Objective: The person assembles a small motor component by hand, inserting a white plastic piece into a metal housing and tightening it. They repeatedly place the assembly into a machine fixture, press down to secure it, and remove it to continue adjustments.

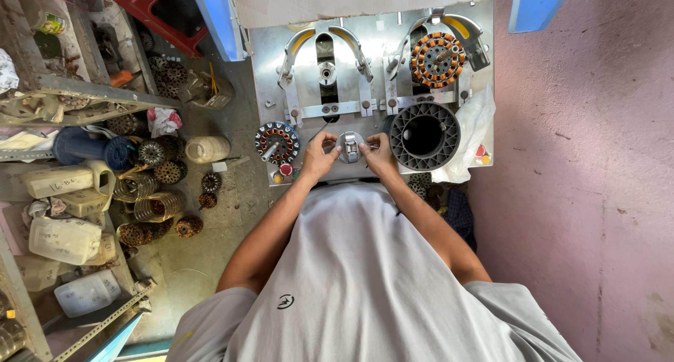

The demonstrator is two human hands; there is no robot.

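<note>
left hand (pixel 319 155) grip: pinching round metal part (pixel 350 146) | right hand (pixel 380 153) grip: pinching same part | frame centre, on metal desk (pixel 267 67) | wound stator (pixel 277 142) just left

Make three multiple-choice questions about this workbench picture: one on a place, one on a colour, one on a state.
1. Where is the round metal part?
A. On the floor
B. Between both hands at the near edge of the metal bench
C. On the left shelf

2. What colour is the big ribbed ring right of the hands?
A. Dark grey
B. Yellow
C. Red

3. How do the hands meet the part?
A. Only one touches it
B. Both are away from it
C. Both touch it, one on each side

Answers:
1 B: the part sits on the metal bench straight in front of the person.
2 A: the ring is dark grey with a black hollow centre.
3 C: the left hand and the right hand press their fingers on opposite sides.
</note>
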